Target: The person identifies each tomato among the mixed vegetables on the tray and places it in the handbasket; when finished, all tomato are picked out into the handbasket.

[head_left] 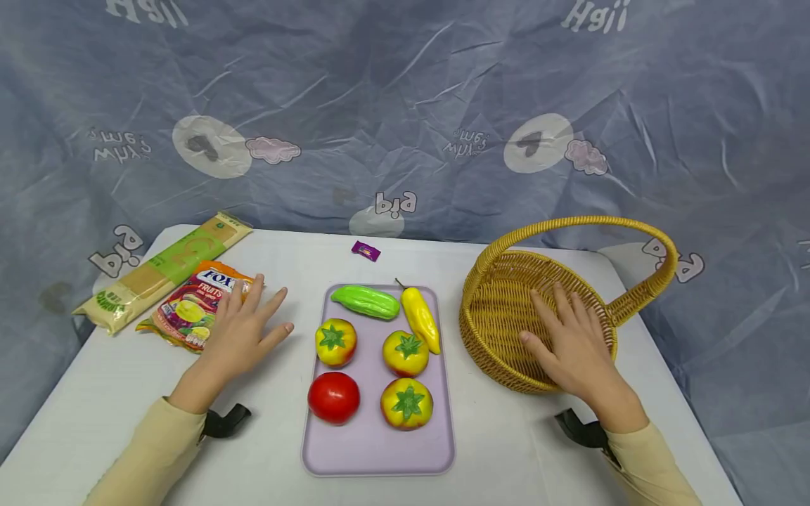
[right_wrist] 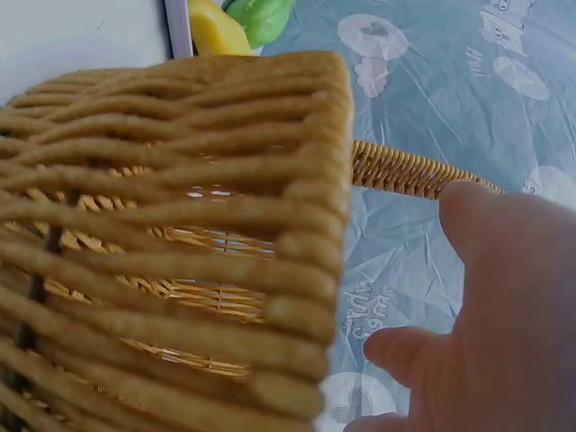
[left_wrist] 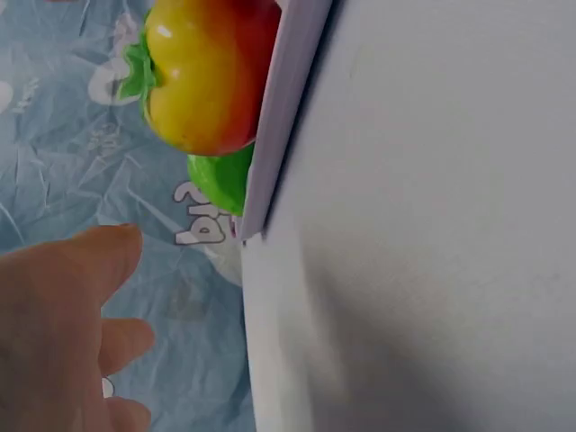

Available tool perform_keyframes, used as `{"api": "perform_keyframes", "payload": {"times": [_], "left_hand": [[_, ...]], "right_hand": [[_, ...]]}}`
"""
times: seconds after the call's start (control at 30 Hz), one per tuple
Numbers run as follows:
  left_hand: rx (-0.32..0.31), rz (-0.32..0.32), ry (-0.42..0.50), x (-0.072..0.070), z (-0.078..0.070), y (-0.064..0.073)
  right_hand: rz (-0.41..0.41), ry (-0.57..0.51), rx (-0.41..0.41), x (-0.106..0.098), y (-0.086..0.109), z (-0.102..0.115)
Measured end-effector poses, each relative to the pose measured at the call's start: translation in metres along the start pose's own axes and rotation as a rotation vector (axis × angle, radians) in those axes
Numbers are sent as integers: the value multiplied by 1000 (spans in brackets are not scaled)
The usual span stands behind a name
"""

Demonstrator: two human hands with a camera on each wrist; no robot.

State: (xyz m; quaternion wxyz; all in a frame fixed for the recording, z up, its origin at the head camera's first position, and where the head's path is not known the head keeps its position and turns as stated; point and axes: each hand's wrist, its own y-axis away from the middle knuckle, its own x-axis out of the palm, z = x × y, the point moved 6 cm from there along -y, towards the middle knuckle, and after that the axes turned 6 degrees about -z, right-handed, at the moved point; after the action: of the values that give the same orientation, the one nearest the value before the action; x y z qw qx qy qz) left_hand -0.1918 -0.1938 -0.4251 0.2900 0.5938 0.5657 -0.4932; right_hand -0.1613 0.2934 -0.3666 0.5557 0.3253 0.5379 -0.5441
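My left hand (head_left: 239,334) is spread with nothing in its grasp, overlapping the right side of an orange and purple Fox's candy bag (head_left: 196,306) in the head view. My right hand (head_left: 577,351), fingers also extended, hovers over the near right rim of a round wicker basket (head_left: 506,316). The right wrist view shows the thumb (right_wrist: 468,216) apart from the woven wall. Between the hands lies a lilac tray (head_left: 354,453). It bears three yellow-red persimmons (head_left: 405,353), a red tomato (head_left: 333,398), a green cucumber-like vegetable (head_left: 365,301) and a yellow chili pepper (head_left: 420,320).
A long green and tan packet (head_left: 167,270) lies behind the candy bag at the far left. Near the back edge of the white table (head_left: 506,450) is a small purple wrapped sweet (head_left: 365,251). The basket's tall handle (head_left: 582,221) arches up and leans right. A grey-blue printed cloth (head_left: 405,105) hangs behind.
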Motion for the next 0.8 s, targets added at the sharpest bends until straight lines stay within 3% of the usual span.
{"api": "perform_keyframes", "payload": {"times": [0.5, 0.8], "left_hand": [[104, 33, 27, 24, -8, 13], [98, 101, 96, 33, -12, 18]], "right_hand": [[-32, -71, -129, 5, 9, 24], [-50, -108, -192, 10, 10, 38]]}}
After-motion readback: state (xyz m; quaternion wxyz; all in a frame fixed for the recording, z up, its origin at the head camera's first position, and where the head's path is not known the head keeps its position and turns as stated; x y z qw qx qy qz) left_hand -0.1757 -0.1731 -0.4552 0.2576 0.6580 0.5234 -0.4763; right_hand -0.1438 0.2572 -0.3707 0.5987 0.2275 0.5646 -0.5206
